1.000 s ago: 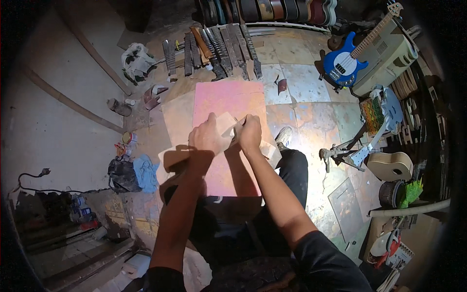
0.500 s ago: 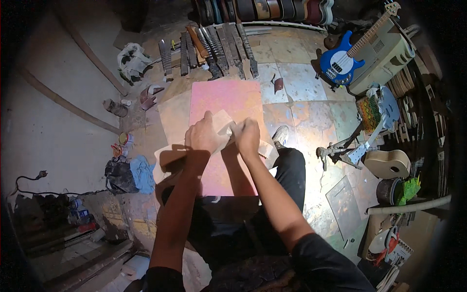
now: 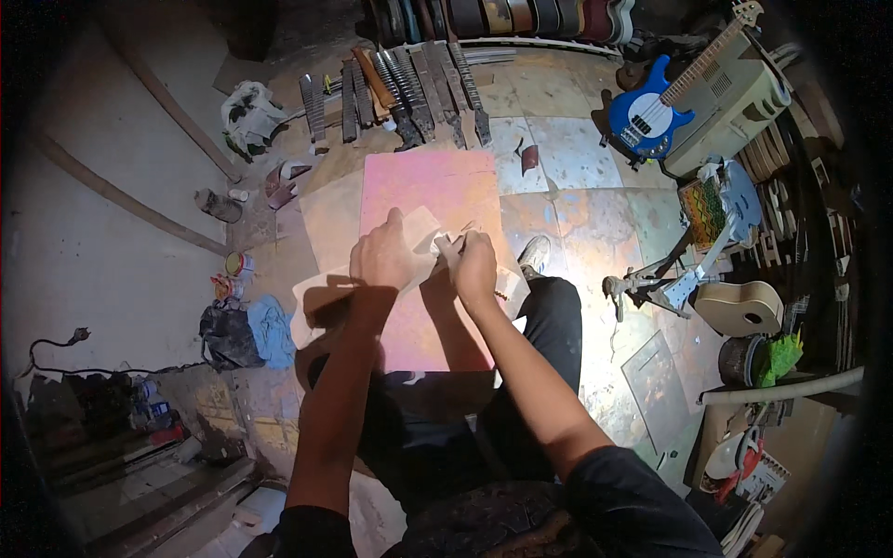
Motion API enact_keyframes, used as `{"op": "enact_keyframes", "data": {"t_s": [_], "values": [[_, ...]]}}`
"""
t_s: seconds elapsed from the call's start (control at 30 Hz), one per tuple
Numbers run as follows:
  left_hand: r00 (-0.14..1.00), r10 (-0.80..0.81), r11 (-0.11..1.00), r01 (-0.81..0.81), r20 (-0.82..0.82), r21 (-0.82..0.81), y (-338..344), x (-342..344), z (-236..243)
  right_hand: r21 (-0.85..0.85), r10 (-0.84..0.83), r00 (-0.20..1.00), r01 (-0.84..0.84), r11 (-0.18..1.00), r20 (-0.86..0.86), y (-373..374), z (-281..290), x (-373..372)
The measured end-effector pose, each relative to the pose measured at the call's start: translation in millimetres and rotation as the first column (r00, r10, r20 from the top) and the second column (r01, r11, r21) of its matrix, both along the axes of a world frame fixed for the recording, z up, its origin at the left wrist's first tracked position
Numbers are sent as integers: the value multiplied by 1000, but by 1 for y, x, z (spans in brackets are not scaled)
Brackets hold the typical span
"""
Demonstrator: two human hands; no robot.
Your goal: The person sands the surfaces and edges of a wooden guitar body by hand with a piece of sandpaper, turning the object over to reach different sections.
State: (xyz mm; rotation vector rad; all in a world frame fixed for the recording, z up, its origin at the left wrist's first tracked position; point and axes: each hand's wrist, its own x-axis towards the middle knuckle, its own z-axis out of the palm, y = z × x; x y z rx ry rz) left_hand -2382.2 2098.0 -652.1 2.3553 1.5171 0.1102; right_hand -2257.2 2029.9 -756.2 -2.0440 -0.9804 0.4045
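A pink board (image 3: 428,186) lies in front of me over pale brown sheets (image 3: 327,223), above my legs. My left hand (image 3: 379,259) is on a pale tan piece (image 3: 419,228) lying across the board, its fingers gripping and pressing it. My right hand (image 3: 473,265) is closed beside that piece's right end, on something small and whitish that I cannot make out. Both forearms come from the lower edge, and shadows fall on the board below my hands.
Several dark fretted necks (image 3: 400,102) lie beyond the board. A blue bass guitar (image 3: 656,121) leans at upper right, an acoustic guitar body (image 3: 739,307) below it. Blue cloth (image 3: 274,330), cans (image 3: 237,267) and a black bag (image 3: 226,339) sit at left; my shoe (image 3: 534,256) is right of the board.
The view has shifted a little, so the scene sits slightly higher and further left. My right hand has made small movements at the pale piece's end; my left hand keeps its hold.
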Motion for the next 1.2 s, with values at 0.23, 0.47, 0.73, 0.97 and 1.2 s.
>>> {"op": "enact_keyframes", "data": {"t_s": [0.23, 0.47, 0.73, 0.97, 1.2], "values": [[1000, -4, 1000, 4, 5, -7, -7, 0, -2, -10, 50, 998, -50, 999, 43, 1, 4, 0], [1000, -8, 1000, 8, 5, 8, -5, 3, -4, 38, -80, 987, 76, 996, 137, 20, 3, 0], [1000, -6, 1000, 6, -5, 1, -8, 3, 0, 31, -38, 988, 34, 999, 150, 20, 8, 2], [999, -37, 999, 37, 26, 19, -17, 13, 16, -93, 64, 987, -50, 994, 146, 23, 18, 16], [1000, 8, 1000, -8, -14, 4, -19, 4, 20, -29, 142, 987, -145, 989, -69, -19, 28, 39]]}}
